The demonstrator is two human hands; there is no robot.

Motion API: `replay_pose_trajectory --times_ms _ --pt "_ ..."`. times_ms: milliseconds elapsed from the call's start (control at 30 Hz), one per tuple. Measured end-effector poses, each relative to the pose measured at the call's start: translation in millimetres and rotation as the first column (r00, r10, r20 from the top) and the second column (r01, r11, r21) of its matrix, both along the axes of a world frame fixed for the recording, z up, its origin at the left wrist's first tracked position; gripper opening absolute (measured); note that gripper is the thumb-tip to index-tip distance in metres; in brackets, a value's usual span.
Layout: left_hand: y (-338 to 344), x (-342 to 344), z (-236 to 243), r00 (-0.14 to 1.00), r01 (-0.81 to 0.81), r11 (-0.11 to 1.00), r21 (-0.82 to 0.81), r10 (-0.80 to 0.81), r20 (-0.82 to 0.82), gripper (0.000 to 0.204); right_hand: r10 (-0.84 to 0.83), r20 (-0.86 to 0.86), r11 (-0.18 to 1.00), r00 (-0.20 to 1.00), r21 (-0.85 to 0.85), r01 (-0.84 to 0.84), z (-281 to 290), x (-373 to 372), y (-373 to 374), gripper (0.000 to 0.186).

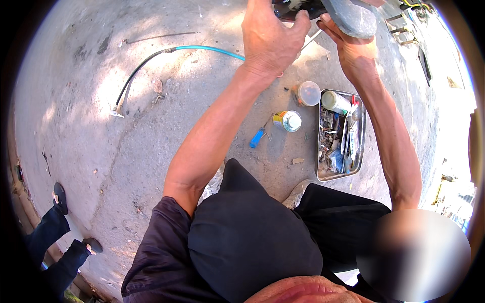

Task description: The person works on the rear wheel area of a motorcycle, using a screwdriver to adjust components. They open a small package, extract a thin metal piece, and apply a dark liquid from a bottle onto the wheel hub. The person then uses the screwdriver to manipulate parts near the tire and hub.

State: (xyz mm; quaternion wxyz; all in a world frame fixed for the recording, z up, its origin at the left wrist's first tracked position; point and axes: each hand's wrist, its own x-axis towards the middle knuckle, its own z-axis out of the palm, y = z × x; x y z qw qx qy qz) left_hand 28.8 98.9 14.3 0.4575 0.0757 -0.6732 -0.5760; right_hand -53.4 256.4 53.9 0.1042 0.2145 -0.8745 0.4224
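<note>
At the top edge, my left hand (273, 40) closes on a dark rounded part (299, 9), its thumb bent against the part's near side. My right hand (353, 53) reaches up beneath a grey, rounded, slab-like piece (351, 19). Its fingertips point in toward the dark part and look drawn together; whether they hold anything small is hidden. A thin pale rod (311, 39) slants down between the hands. Both parts run out of view at the top, so their kind cannot be told.
A metal tray (361, 164) of small parts and tools lies below my right forearm. Beside it stand a clear tub (307, 94), a small can (289, 121) and a blue-handled screwdriver (257, 138). A blue-black hose (194, 47) curves leftward. Another person's legs (53, 232) show lower left.
</note>
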Motion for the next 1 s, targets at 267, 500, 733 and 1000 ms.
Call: replay_pose_trajectory --times_ms 267,500,733,1000 --pt "-12.9 32.3 -19.3 0.951 0.224 0.93 0.293 -0.274 0.142 0.054 0.235 0.502 0.952 0.832 -0.291 -0.094 -21.7 -2.3 59.2 0.023" --pt "-25.0 69.0 -52.2 0.788 0.411 0.495 0.766 -0.615 -0.026 0.054 -0.139 0.563 0.931 0.814 0.355 -0.087 -106.4 37.9 196.2 0.04" --pt "-15.8 73.2 -71.9 0.725 0.351 0.175 0.92 -0.672 -0.149 0.054 -0.288 0.525 0.765 0.801 0.63 -0.138 -134.4 81.1 278.7 0.046" --pt "1.3 76.0 -94.7 0.711 0.262 0.01 0.965 -0.678 -0.186 0.053 -0.334 0.664 0.761 0.669 0.608 -0.224 -146.0 81.9 271.2 0.046"
